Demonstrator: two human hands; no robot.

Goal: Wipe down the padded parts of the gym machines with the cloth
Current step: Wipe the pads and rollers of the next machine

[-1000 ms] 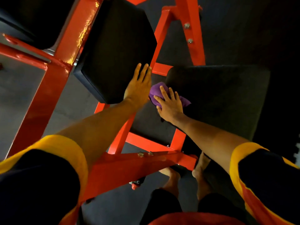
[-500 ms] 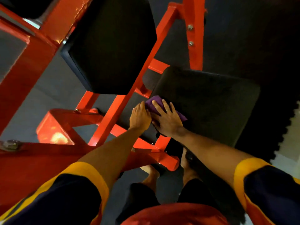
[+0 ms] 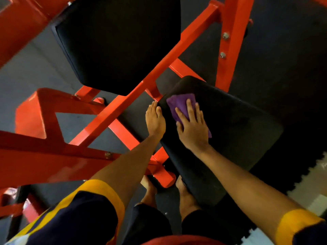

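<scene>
Black seat pad (image 3: 238,131), purple cloth (image 3: 178,105) under right hand (image 3: 192,131)

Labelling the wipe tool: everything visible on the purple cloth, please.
The purple cloth looks like soft matte fabric, bunched into a creased wad. It lies on the black seat pad near its far left corner. The right hand presses it down with spread, straight fingers, hiding its near part; a strip shows past the hand's right side. The left hand rests on the pad's edge beside it, apart from the cloth.
</scene>
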